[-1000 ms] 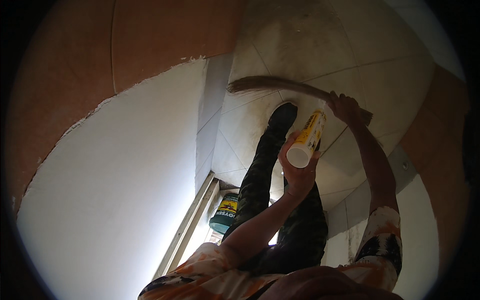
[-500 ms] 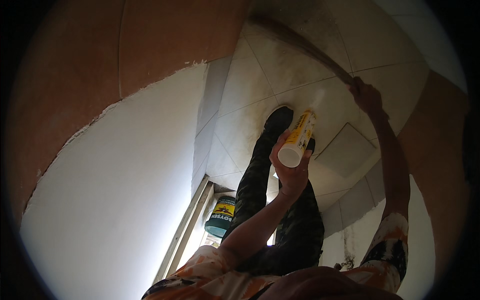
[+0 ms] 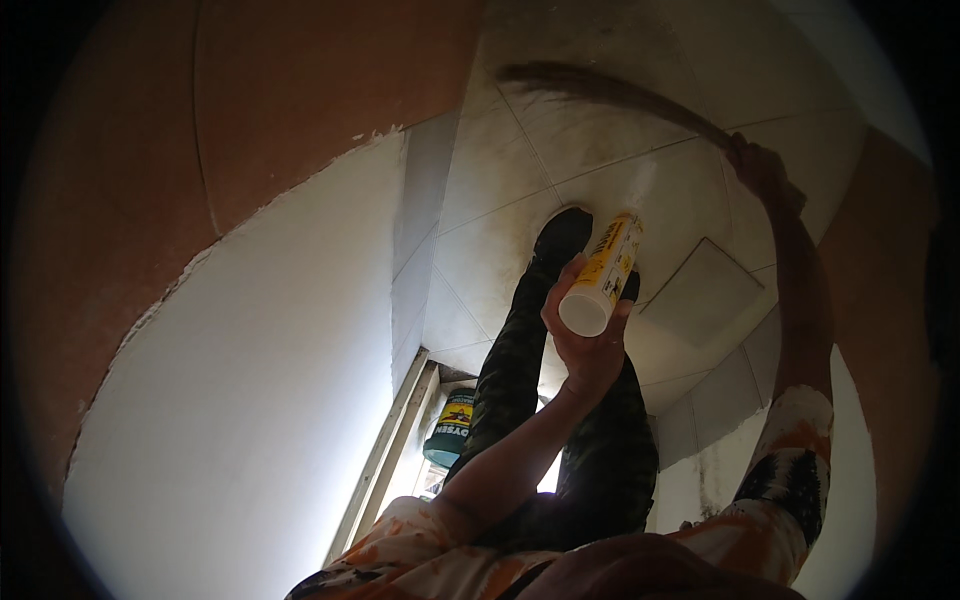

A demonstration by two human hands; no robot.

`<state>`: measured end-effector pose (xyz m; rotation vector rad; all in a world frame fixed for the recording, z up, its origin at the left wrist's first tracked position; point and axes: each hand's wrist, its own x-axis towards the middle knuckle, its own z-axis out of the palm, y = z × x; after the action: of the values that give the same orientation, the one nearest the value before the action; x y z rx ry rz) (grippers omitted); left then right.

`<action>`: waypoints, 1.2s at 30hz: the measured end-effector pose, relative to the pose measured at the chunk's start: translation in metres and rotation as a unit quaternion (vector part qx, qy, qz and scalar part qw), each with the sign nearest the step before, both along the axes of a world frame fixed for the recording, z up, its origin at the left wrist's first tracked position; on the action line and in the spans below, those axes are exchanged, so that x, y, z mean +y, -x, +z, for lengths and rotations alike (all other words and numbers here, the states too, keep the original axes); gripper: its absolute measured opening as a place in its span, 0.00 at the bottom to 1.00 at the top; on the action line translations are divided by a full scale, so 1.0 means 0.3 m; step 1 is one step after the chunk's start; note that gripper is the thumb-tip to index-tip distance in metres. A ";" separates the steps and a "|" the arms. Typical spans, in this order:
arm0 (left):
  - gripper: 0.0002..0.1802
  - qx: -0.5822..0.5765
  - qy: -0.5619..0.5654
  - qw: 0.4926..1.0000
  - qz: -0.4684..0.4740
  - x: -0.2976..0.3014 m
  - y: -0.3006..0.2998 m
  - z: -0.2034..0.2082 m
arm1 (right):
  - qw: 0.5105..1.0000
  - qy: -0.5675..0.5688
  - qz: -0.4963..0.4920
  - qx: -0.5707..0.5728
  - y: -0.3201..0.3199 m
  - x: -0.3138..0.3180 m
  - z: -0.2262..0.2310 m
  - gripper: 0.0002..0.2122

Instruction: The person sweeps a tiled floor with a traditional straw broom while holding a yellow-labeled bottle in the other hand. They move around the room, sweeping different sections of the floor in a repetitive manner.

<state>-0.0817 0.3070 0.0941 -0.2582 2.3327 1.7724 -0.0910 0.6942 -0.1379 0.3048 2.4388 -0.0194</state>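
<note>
My left hand [image 3: 588, 360] is wrapped round a white and yellow plastic bottle [image 3: 604, 275], its white round base toward me and its top end pointing away at the floor. A faint whitish streak shows just beyond that end; whether it is powder I cannot tell. Up at the right, my right hand [image 3: 764, 172] grips a broom [image 3: 620, 95] by its narrow end. The broom's dark, soft bristles curve left and spread over the tiled floor [image 3: 690, 180], close to the brown wall.
A square cover or loose tile [image 3: 705, 290] lies in the floor right of my feet. My dark shoe [image 3: 564, 235] stands beside the bottle. A green bucket [image 3: 449, 428] sits by the door frame [image 3: 392, 440] at lower left. The white wall [image 3: 250, 360] rises on the left.
My right hand has moved slightly up and right with the broom, and the bristles have shifted nearer and look less blurred. My left hand keeps hold of the bottle; the whole view has shifted slightly.
</note>
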 end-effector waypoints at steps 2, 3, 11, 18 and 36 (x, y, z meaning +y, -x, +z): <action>0.42 0.004 -0.008 1.000 -0.006 0.005 0.005 0.000 | 0.999 0.050 -0.013 -0.009 0.030 0.015 0.055 0.19; 0.42 0.009 -0.015 1.000 -0.005 0.008 0.007 -0.001 | 0.997 0.077 -0.015 0.026 0.022 0.007 0.089 0.19; 0.40 0.002 -0.019 1.000 0.006 0.017 0.004 0.006 | 0.989 0.134 -0.007 -0.066 -0.406 -0.107 0.373 0.18; 0.41 -0.011 -0.003 1.000 -0.012 0.034 -0.025 0.004 | 0.994 0.098 -0.023 -0.037 -0.517 -0.097 0.306 0.18; 0.42 -0.025 0.008 0.999 -0.034 0.006 -0.120 0.005 | 0.905 0.257 -0.329 0.083 -0.167 -0.031 0.376 0.25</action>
<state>-0.0458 0.3087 0.0956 -0.2208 2.2933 1.6982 -0.0410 0.6849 -0.0251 0.8892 2.2657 -0.9970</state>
